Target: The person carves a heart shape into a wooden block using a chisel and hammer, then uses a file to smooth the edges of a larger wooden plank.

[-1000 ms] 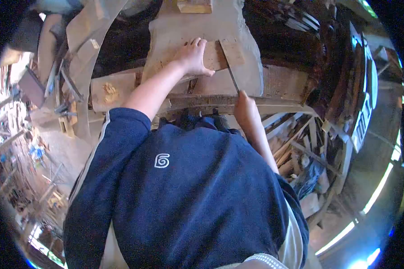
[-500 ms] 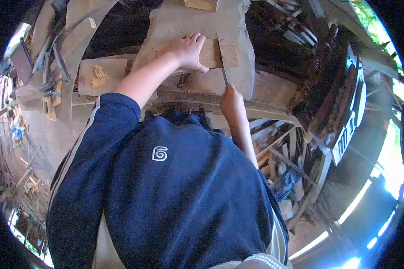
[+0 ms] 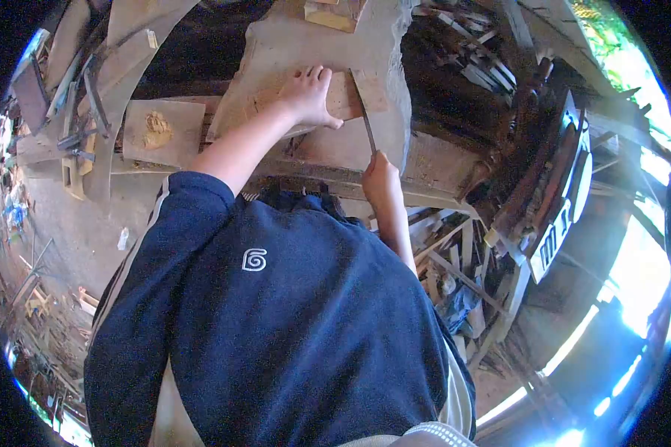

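A short flat wooden board (image 3: 343, 100) lies on a wide plank bench (image 3: 291, 45) with ragged edges. My left hand (image 3: 306, 97) rests on the board's left part, thumb spread away from the fingers and pressing down. My right hand (image 3: 381, 173) is closed round the near end of a hand saw (image 3: 368, 128), hiding its handle. The saw's thin blade crosses the board to the right of my left thumb, seen nearly edge-on. Its teeth are too small to make out.
A wooden block (image 3: 332, 15) sits farther up the bench. To the left, a square panel (image 3: 134, 134) carries a heap of sawdust (image 3: 157, 130). Wood scraps (image 3: 455, 261) pile up below right, and timber pieces (image 3: 86, 127) lean at far left.
My right hand has drawn the saw back toward my body, so less blade reaches past the board's far edge. The left hand keeps its place on the board. The view has shifted slightly.
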The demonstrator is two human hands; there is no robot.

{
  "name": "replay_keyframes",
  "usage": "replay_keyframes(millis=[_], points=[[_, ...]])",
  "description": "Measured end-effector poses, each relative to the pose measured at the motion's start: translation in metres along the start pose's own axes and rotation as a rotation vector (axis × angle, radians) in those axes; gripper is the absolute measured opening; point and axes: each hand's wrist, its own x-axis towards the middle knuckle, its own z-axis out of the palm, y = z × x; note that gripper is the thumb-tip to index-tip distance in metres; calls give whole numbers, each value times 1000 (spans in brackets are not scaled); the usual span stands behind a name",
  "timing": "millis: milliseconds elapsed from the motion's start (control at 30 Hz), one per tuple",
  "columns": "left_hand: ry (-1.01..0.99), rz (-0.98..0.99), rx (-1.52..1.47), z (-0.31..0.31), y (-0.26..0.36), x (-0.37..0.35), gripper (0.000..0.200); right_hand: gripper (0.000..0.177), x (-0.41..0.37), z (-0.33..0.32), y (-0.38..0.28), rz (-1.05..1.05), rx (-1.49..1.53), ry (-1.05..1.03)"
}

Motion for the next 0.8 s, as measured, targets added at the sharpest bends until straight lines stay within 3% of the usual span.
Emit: replay_keyframes(millis=[100, 200, 267, 300, 400, 467, 633, 800], points=[[-63, -70, -46, -5, 3, 1, 110, 22, 13, -8, 8, -39, 1, -10], [14, -44, 7, 2, 1, 2, 110, 20, -8, -13, 8, -21, -26, -74], [-194, -80, -154, -16, 6, 1, 123, 19, -32, -19, 15, 1, 23, -79], [-201, -82, -152, -13, 5, 4, 123, 19, -38, -23, 18, 17, 61, -85], [-138, -79, -125, 8, 4, -1, 121, 14, -36, -25, 22, 16, 18, -159], [-111, -53, -146, 2, 2, 2, 119, 14, -17, -15, 20, -120, 93, -63], [-73, -22, 19, -5, 3, 1, 116, 20, 33, -2, -15, -80, 94, -46], [-2, -36, 83, 7, 4, 1, 116, 20, -3, -17, 9, -26, 50, -134]])
